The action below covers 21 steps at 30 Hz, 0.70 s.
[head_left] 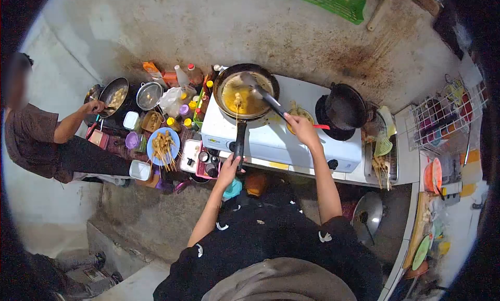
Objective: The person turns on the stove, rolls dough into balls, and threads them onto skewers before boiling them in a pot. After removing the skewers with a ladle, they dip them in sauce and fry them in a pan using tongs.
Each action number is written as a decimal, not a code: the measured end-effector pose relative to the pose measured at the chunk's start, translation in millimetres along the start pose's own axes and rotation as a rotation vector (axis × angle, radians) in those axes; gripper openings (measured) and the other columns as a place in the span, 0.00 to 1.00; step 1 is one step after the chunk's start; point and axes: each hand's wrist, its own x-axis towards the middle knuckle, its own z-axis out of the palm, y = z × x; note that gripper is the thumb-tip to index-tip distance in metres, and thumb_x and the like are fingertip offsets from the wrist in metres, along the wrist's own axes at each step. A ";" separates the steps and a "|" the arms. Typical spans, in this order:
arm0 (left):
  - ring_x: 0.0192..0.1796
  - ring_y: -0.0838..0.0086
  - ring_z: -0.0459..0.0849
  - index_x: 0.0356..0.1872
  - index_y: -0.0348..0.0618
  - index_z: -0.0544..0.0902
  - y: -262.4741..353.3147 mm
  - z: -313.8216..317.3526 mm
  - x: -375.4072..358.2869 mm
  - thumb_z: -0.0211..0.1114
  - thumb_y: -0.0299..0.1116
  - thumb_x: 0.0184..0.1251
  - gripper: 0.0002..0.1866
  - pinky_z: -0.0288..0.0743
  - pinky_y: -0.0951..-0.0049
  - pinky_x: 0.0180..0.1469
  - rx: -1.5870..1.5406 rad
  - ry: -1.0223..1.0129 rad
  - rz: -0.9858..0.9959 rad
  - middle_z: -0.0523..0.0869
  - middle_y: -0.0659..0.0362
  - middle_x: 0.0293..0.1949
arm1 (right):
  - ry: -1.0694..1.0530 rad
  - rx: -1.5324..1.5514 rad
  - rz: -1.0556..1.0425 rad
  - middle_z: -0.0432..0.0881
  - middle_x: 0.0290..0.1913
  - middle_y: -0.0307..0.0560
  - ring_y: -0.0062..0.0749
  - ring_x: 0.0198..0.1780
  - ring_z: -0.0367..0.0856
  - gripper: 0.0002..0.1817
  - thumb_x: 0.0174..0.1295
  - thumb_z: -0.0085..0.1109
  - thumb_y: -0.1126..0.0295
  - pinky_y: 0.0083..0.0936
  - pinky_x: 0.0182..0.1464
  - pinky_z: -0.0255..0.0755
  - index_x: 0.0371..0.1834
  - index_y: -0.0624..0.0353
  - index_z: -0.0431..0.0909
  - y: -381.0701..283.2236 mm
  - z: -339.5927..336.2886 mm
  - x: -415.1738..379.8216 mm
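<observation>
A dark frying pan [224,104] with yellowish liquid in it sits over the left side of a white gas stove [219,125]. My left hand [228,172] is closed around the pan's black handle [240,137]. In my right hand [302,128] is the black handle of a spatula [272,101], whose greyish head is over the pan and smeared by motion. A skewer of food [238,102] lies in the pan, its stick pointing toward the handle. Beside my right hand is a round dish [295,112], partly hidden, with a red handle-like piece [322,127] showing.
A black pot [345,105] stands on the right burner. Left of the stove are bottles [195,74], a blue plate of skewers [151,145] and a strainer [149,95]. Another person [39,139] works at a second pan [114,92]. More skewers [382,168] lie at right.
</observation>
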 end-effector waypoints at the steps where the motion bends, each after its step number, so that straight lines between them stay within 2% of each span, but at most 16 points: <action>1: 0.34 0.79 0.78 0.51 0.36 0.69 0.4 0.0 -0.1 0.48 0.38 0.68 0.17 0.76 0.80 0.31 0.003 -0.008 0.006 0.80 0.56 0.38 | 0.031 -0.028 -0.013 0.79 0.32 0.63 0.53 0.41 0.78 0.33 0.56 0.40 0.37 0.37 0.46 0.67 0.44 0.55 0.78 3.4 1.6 2.0; 3: 0.34 0.79 0.78 0.51 0.36 0.69 2.4 0.7 0.8 0.48 0.38 0.68 0.18 0.76 0.80 0.30 0.007 -0.018 0.016 0.80 0.57 0.38 | 0.068 -0.055 -0.028 0.78 0.32 0.63 0.53 0.41 0.77 0.33 0.56 0.41 0.37 0.36 0.47 0.67 0.44 0.55 0.78 2.5 0.8 2.1; 6: 0.33 0.79 0.77 0.51 0.36 0.69 3.9 1.7 0.2 0.49 0.38 0.68 0.18 0.76 0.81 0.30 -0.020 0.003 0.007 0.80 0.57 0.37 | -0.049 -0.005 0.007 0.79 0.33 0.62 0.54 0.42 0.77 0.32 0.56 0.41 0.38 0.36 0.47 0.67 0.44 0.55 0.78 -6.9 -4.2 -4.3; 9: 0.31 0.80 0.77 0.52 0.36 0.68 2.8 1.3 -1.3 0.49 0.39 0.67 0.18 0.75 0.81 0.30 -0.009 -0.001 -0.007 0.80 0.57 0.37 | 0.005 0.003 0.041 0.79 0.35 0.62 0.54 0.43 0.77 0.31 0.56 0.41 0.38 0.37 0.48 0.67 0.44 0.53 0.79 -7.5 -3.7 -7.0; 12: 0.29 0.80 0.77 0.52 0.36 0.68 0.8 0.2 1.0 0.49 0.39 0.67 0.19 0.75 0.81 0.30 -0.004 0.005 -0.025 0.80 0.57 0.37 | 0.043 -0.095 -0.029 0.79 0.35 0.62 0.54 0.44 0.77 0.30 0.56 0.41 0.38 0.38 0.48 0.67 0.44 0.51 0.79 0.4 2.5 -3.3; 15: 0.28 0.80 0.77 0.52 0.35 0.68 -1.5 -0.1 0.4 0.49 0.40 0.68 0.20 0.75 0.81 0.30 -0.014 0.007 0.001 0.81 0.57 0.38 | 0.020 -0.002 -0.011 0.79 0.35 0.61 0.53 0.44 0.77 0.30 0.56 0.41 0.39 0.37 0.49 0.67 0.43 0.51 0.79 -1.4 3.2 -2.5; 17: 0.30 0.79 0.78 0.53 0.35 0.67 -1.9 -0.3 -0.2 0.49 0.40 0.68 0.20 0.75 0.80 0.31 -0.010 -0.007 0.012 0.80 0.57 0.38 | 0.150 -0.063 -0.041 0.79 0.35 0.61 0.52 0.43 0.77 0.30 0.57 0.40 0.39 0.37 0.47 0.67 0.41 0.53 0.80 3.7 5.6 -0.8; 18: 0.30 0.79 0.78 0.53 0.35 0.67 -1.7 0.2 -0.2 0.49 0.40 0.68 0.20 0.75 0.80 0.31 -0.011 -0.004 0.012 0.80 0.57 0.38 | 0.148 -0.065 -0.043 0.79 0.35 0.61 0.52 0.43 0.77 0.30 0.57 0.40 0.39 0.37 0.47 0.67 0.41 0.53 0.80 4.6 4.4 -1.1; 20: 0.33 0.78 0.78 0.52 0.35 0.67 -1.2 0.2 0.1 0.49 0.39 0.68 0.19 0.75 0.80 0.32 0.016 -0.001 0.031 0.80 0.57 0.38 | 0.084 0.006 -0.122 0.74 0.20 0.49 0.33 0.26 0.72 0.29 0.59 0.44 0.43 0.28 0.34 0.65 0.40 0.60 0.79 5.9 2.6 -1.7; 21: 0.33 0.78 0.78 0.52 0.35 0.67 -1.3 0.0 -0.3 0.49 0.39 0.68 0.19 0.75 0.80 0.32 0.013 0.002 0.030 0.80 0.57 0.38 | 0.081 0.003 -0.124 0.74 0.20 0.49 0.33 0.26 0.72 0.29 0.59 0.44 0.43 0.28 0.34 0.65 0.40 0.60 0.79 6.4 1.0 -0.2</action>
